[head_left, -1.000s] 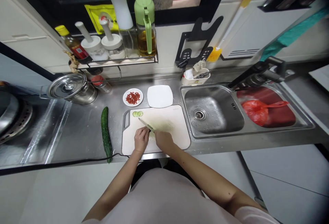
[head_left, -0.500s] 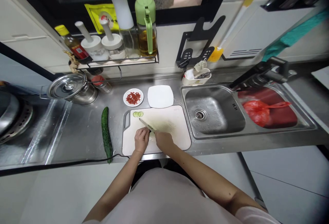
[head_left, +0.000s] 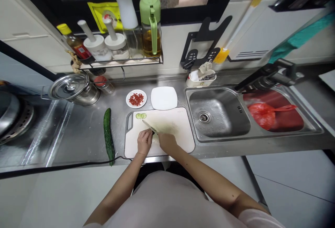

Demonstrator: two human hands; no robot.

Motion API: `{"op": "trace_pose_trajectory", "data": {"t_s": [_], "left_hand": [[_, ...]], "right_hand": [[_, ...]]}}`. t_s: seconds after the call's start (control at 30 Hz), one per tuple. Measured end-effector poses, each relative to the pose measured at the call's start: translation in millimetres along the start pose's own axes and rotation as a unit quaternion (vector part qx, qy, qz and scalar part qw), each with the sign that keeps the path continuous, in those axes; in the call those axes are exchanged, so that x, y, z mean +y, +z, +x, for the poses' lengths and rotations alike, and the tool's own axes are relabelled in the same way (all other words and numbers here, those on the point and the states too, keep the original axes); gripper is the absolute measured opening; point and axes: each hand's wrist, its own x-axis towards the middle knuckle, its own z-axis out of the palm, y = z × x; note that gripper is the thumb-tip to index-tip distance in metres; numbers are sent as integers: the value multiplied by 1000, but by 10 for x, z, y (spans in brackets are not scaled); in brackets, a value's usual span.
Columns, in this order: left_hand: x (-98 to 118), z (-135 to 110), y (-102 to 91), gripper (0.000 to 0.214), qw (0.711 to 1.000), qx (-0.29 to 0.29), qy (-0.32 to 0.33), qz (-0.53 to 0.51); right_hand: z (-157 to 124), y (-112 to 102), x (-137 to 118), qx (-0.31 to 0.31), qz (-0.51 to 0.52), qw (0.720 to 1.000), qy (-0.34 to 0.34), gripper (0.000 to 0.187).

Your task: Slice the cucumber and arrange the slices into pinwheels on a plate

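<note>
My right hand (head_left: 167,142) is closed around the handle of a knife (head_left: 149,126), whose blade points up and left over the cutting board (head_left: 183,125). Right beside the blade, my left hand (head_left: 144,142) has its fingers bent together over the board. A small dark piece shows at its fingertips, too hidden to name. Several pale green cucumber slices (head_left: 140,116) lie at the board's upper left. On the counter to the left rests a whole green cucumber (head_left: 108,135).
Behind the board are a plate of small red pieces (head_left: 136,99) and a white plate (head_left: 164,98). To the right is the sink (head_left: 220,116), with a red bag (head_left: 262,115) in its second basin. A lidded pot (head_left: 86,93) and a black cord (head_left: 78,165) are leftward.
The view has shifted very slightly. Both hands and the knife keep nearly the same place on the board, and the slices lie as before.
</note>
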Motion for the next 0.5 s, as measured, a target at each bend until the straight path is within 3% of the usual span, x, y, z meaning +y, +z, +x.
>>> {"op": "trace_pose_trajectory", "data": {"t_s": [0.5], "left_hand": [[35,21,-17,21,1000,-3,-9,-3]], "right_hand": [[41,-58,32,0,13,1000,-8,31]]}}
